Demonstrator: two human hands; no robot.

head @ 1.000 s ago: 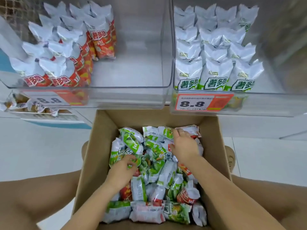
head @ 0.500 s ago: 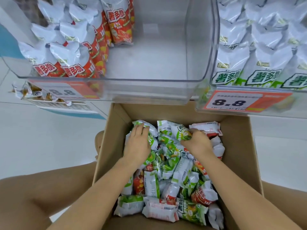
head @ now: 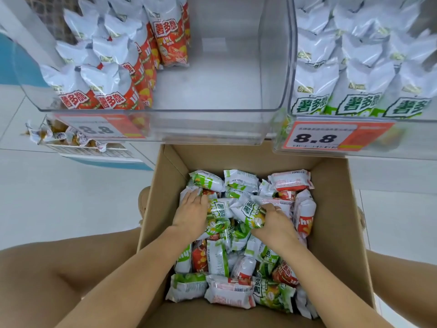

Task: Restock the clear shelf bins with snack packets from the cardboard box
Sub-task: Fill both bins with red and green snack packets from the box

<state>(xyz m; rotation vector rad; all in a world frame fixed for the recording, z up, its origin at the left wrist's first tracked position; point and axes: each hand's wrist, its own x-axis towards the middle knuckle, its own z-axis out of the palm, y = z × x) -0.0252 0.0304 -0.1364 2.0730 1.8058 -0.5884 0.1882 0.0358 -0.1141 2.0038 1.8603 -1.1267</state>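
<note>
Fingers (head: 272, 205) of the right hand (head: 275, 223) curl into the packet pile; it grips a green-and-white packet (head: 248, 210), thumb side against it, fingertips partly buried, so the exact pinch is unclear. Left hand (head: 190, 213) lies flat on the pile, fingers straight and together, pressing packets at the box's left side; nothing is gripped.

Head view, hidden or cut off:
- Lower layers of packets are covered by the top ones and by both forearms.
- Right bin (head: 354, 155) runs off the frame's right edge, blurred there.
- Left bin (head: 212, 110) top is cropped; its price label (head: 99, 129) reads 8.8 through glare, fine print illegible.
- Small wrapped items (head: 59, 137) on a lower shelf are too blurred to identify.

Containers:
- Cardboard box (head: 335, 209), open, between the person's knees, just below the bins: mixed green and red snack packets (head: 227, 259), loose, lying at all angles.
- Left bin: red packets (head: 111, 86) standing in rows on its left half, right half bare floor.
- Right bin: green packets (head: 359, 74) in rows, tag (head: 331, 137) 8.8.

Packets: white crimped tops, glossy, puffed.
</note>
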